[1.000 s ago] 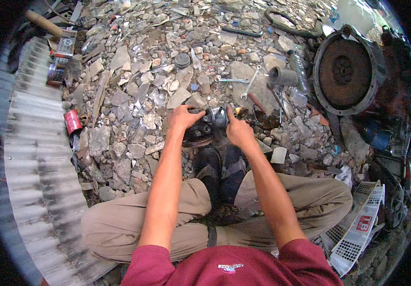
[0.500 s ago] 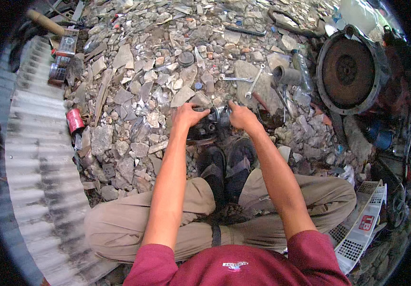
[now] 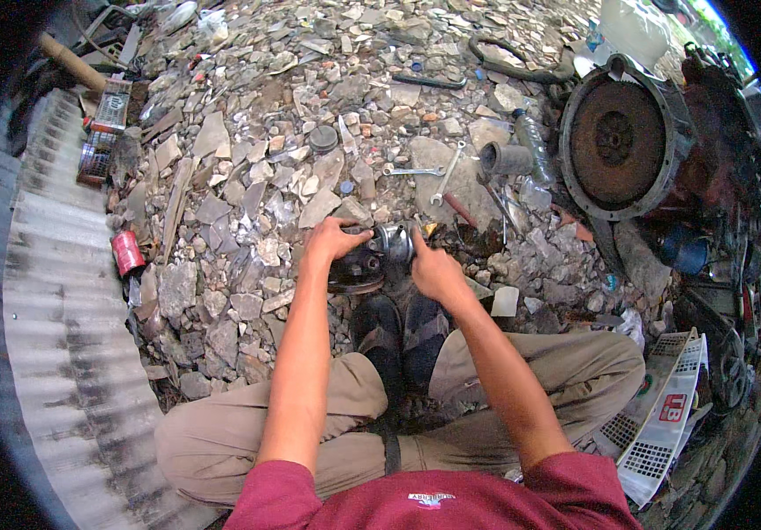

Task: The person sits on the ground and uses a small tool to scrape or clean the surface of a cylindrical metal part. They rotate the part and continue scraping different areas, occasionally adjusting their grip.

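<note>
A greasy machine part, with a black body and a silvery round metal end, sits on the ground just beyond my shoes. My left hand grips its far left side, the thumb lying over the top. Against the silvery end presses my right hand, its index finger stretched along the side and the other fingers curled under. The undersides of both hands are hidden. Beyond them on a flat stone lie two wrenches, one wrench crosswise and the other wrench slanted. A red-handled tool rests nearby.
Broken stone and rubble cover the ground. At the right stand a large round rusty housing, a short grey cylinder and a clear plastic bottle. Corrugated sheet and a red can lie left; a white plastic grille lies near my right knee.
The view has shifted, so the surroundings sit lower and further left in it. Both hands stay at the machine part; my right index finger now looks straighter along the silvery end.
</note>
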